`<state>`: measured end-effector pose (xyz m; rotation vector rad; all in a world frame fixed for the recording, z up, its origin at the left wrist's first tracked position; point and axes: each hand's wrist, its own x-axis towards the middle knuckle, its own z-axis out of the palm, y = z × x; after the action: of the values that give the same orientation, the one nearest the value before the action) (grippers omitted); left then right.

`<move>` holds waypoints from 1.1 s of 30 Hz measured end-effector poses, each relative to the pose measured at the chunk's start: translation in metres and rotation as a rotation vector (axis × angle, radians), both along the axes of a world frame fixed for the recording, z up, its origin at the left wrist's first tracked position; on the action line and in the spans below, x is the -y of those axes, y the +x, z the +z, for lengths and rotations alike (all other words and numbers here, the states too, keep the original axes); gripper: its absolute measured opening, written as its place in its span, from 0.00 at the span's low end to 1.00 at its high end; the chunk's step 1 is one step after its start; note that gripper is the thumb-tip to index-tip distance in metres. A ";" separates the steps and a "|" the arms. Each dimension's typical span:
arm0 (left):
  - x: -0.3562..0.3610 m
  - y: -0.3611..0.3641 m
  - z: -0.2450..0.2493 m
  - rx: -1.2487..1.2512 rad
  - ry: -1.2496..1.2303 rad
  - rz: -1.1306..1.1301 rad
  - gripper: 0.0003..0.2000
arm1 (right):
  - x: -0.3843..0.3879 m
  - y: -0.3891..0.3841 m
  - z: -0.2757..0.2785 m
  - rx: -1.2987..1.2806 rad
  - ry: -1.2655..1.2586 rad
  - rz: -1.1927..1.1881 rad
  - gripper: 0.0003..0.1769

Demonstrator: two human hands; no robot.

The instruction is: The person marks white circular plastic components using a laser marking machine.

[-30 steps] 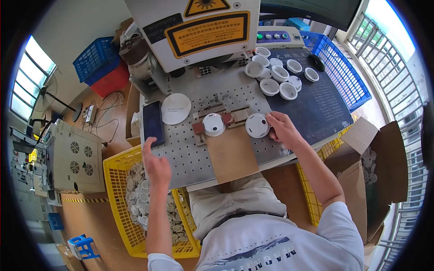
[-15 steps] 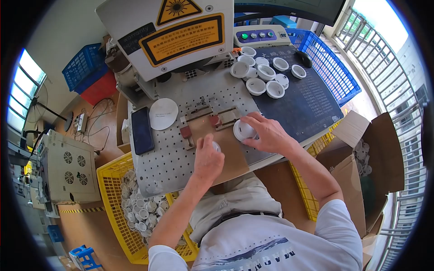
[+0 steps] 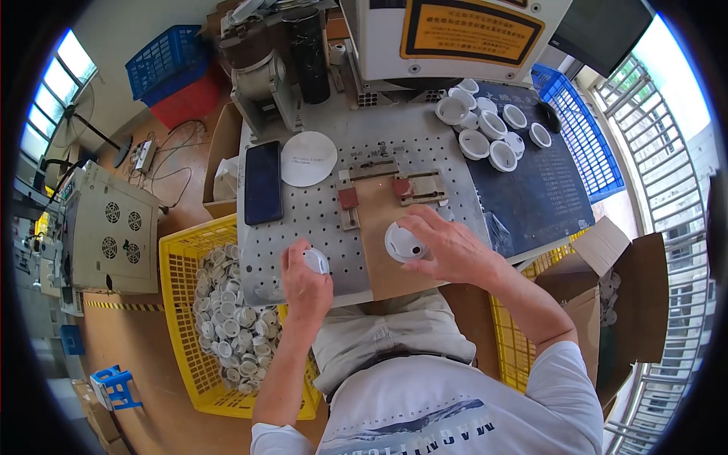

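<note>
My left hand [image 3: 306, 287] is closed around a white round plastic cap [image 3: 315, 262] near the front left edge of the perforated metal plate [image 3: 262, 262]. Fingers and thumb of my right hand [image 3: 451, 246] grip another white round plastic cap [image 3: 400, 243] by its side. That cap is over the brown board [image 3: 383, 277], with a small dark hole showing in its face. Just behind it, a fixture with two red blocks, the left block [image 3: 348, 199] and the right block [image 3: 403, 188], is mounted on the plate.
Several white caps [image 3: 502, 156] stand on the dark mat [image 3: 523, 205] at right. A phone [image 3: 263, 182] and a white disc [image 3: 309, 159] lie at left. A yellow basket [image 3: 178, 318] of similar parts stands below left. The machine head [image 3: 455, 45] overhangs the back.
My left hand has moved left, away from the brown board, with its cap. My right hand has brought its cap left over the board. The camera view has shifted too.
</note>
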<state>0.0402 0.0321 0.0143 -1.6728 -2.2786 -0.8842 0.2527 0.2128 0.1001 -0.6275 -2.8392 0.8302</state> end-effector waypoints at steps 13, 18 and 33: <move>0.001 0.000 -0.002 0.045 -0.013 -0.002 0.15 | -0.005 -0.050 -0.037 -0.218 0.092 -0.091 0.25; 0.000 0.000 -0.002 0.036 -0.013 0.004 0.13 | -0.009 -0.060 -0.036 -0.203 0.099 -0.124 0.24; 0.019 -0.004 0.007 0.207 0.150 0.000 0.21 | -0.029 -0.063 -0.031 -0.228 0.166 -0.177 0.21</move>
<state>0.0361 0.0131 0.0214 -1.5834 -2.2719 -1.2481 0.1898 0.2417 0.0694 -0.6989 -2.5700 0.5890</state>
